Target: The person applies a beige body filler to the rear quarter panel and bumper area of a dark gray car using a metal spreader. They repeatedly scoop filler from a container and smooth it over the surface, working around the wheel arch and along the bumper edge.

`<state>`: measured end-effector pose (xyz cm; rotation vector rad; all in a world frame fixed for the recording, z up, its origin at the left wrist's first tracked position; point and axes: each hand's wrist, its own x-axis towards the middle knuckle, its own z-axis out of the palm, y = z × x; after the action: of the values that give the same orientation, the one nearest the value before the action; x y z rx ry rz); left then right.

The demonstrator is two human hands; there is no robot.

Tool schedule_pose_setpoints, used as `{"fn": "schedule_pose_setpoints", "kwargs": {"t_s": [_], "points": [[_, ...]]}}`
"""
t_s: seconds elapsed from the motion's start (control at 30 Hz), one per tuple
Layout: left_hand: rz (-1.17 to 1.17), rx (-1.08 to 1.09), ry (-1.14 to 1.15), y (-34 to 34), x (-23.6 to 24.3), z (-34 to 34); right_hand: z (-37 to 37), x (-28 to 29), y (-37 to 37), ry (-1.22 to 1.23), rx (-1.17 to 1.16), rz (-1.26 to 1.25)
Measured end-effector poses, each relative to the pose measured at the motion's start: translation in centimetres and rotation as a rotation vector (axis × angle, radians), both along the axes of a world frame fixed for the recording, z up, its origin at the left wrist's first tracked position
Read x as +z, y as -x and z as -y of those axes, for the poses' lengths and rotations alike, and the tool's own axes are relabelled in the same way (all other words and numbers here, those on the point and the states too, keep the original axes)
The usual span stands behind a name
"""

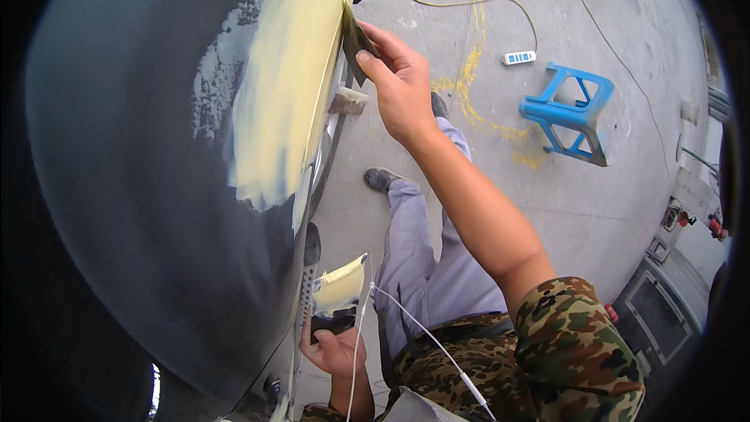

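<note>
A dark grey car panel [156, 211] takes up the left of the view. Across its upper part runs a broad smear of pale yellow filler putty [289, 86], thin and patchy on its left side. My right hand [402, 82] pinches a dark olive putty spreader [358, 43] between thumb and fingers, its blade against the panel's right edge by the putty. Lower down, close to the body, my left hand [336, 353] grips a dark-handled putty knife [337, 289], its blade loaded with yellow putty.
A blue step stool [574, 113] lies on the grey concrete floor to the right. Near it sits a white power strip [519, 58] on a yellowish cord. A thin white cable [426, 336] hangs across my body. Grey cabinets [656, 316] stand at the right rim.
</note>
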<state>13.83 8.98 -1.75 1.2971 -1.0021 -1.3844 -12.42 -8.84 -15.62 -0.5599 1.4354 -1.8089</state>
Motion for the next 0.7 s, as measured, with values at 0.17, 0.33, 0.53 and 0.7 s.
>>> {"fn": "schedule_pose_setpoints", "kwargs": {"t_s": [0.17,0.33,0.53,0.7], "points": [[0.023,-0.014,0.016,-1.1,-0.4,-0.7,-2.5,0.9,-1.5,0.009,0.084,-0.069],[0.087,-0.034,0.016,-1.9,-0.1,-1.3,-4.6,2.2,-3.1,0.041,0.144,-0.102],[0.150,-0.064,0.029,-2.0,-0.1,-1.7,-6.5,2.7,-4.5,0.103,0.196,-0.238],[0.078,-0.044,0.050,-1.0,-2.7,-1.3,-7.2,0.8,-5.0,0.157,0.264,-0.358]]}}
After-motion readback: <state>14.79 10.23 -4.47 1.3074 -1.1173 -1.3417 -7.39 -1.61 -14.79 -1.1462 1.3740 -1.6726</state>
